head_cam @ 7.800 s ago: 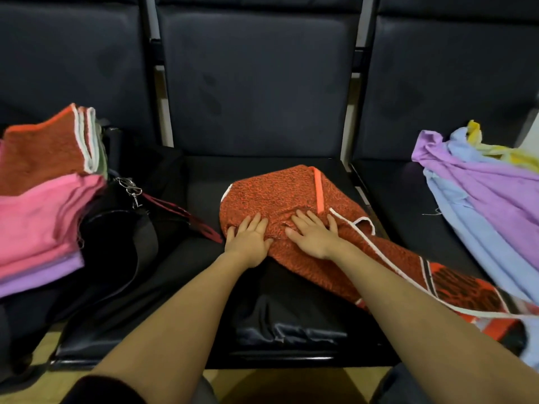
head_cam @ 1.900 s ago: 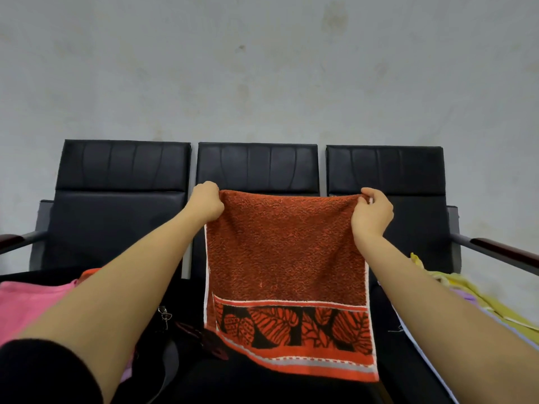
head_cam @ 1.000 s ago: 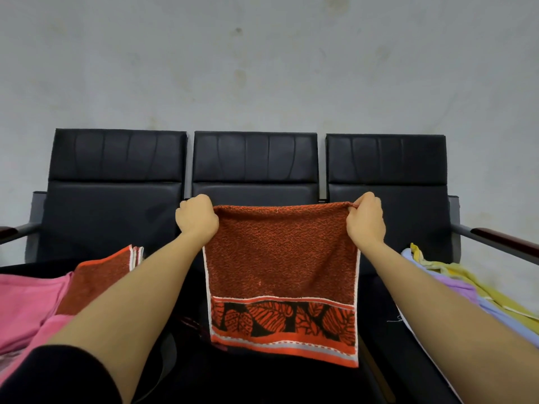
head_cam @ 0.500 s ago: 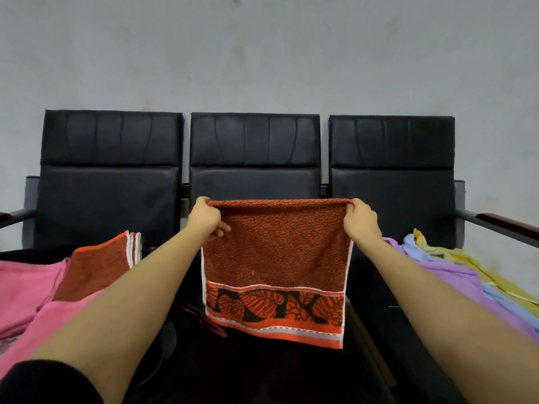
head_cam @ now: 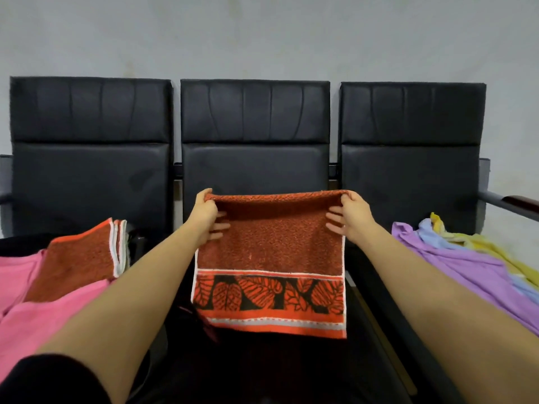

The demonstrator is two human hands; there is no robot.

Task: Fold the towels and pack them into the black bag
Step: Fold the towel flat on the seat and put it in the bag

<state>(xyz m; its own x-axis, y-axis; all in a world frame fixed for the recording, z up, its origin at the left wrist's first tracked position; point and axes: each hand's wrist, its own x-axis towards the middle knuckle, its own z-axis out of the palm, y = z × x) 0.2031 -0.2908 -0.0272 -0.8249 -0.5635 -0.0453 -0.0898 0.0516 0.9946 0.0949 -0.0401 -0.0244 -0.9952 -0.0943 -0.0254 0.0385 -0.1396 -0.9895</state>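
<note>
Head view: orange towel point(head_cam: 269, 252) hanging between left hand point(head_cam: 205, 217) and right hand point(head_cam: 353, 217) grips.

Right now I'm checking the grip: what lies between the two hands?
In the head view, the orange towel's folded top edge spans from the left hand to the right hand; each pinches a corner, and the leaf-patterned border hangs below.

Soft, even indoor light falls from above and in front, leaving the wall point(head_cam: 262, 33) pale grey and free of glare. The black seats point(head_cam: 253, 170) lose detail low down, where shadow deepens. Wide-angle bending curves the edges; near forearms look slightly soft.
</note>
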